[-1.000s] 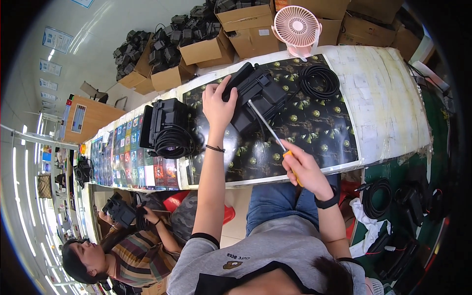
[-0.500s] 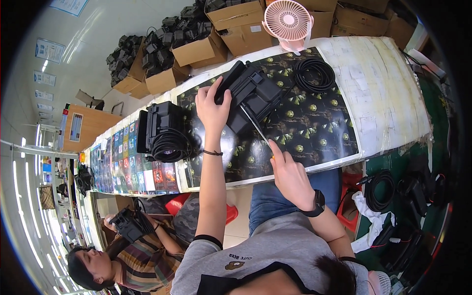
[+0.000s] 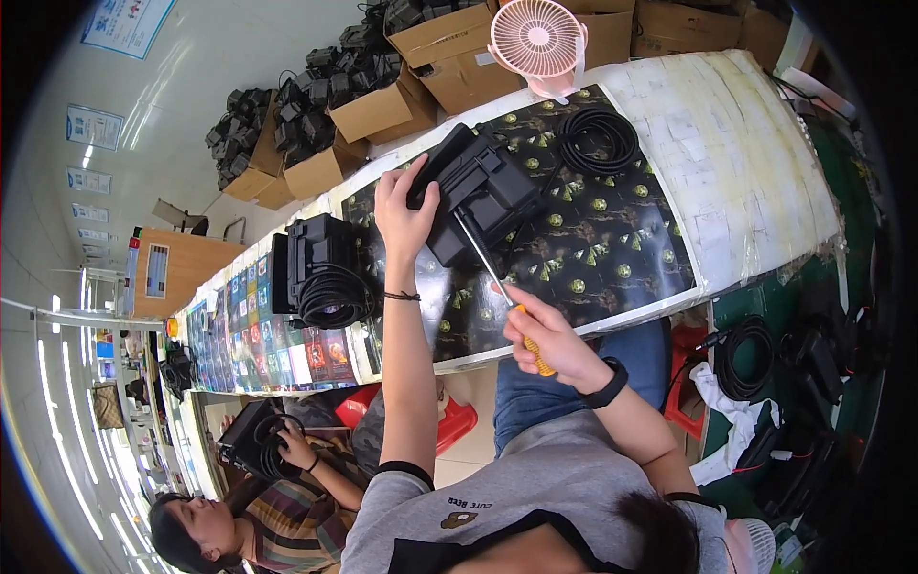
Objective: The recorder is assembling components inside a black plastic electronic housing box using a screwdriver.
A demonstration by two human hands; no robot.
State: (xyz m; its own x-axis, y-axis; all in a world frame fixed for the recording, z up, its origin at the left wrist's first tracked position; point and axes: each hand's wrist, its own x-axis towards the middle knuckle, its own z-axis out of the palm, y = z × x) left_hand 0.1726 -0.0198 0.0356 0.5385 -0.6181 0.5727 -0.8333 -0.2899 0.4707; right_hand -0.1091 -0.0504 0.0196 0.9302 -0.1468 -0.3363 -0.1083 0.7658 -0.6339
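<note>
A black plastic box (image 3: 507, 191) with a raised flap or lid lies tilted on the dark patterned mat (image 3: 612, 258). My left hand (image 3: 402, 218) grips its left side, fingers on the raised part and thumb lower down. In my right hand (image 3: 566, 352) is a screwdriver (image 3: 490, 263) with a yellow handle and a long metal shaft. Its shaft points up and left to the near side of the box; the tip's exact seat is too small to make out. A coiled black cable (image 3: 598, 142) lies beyond the box, to its right.
A second black box (image 3: 320, 244) with a coiled cable stands left on the table. A pink fan (image 3: 538, 43) stands at the far edge. Cardboard boxes (image 3: 382, 113) of black units line the floor behind. On the left a co-worker holds another black box (image 3: 251, 435).
My right hand has turned and closed round the screwdriver's handle, with its yellow part now showing. My left hand stays on the box. The co-worker's box has turned.
</note>
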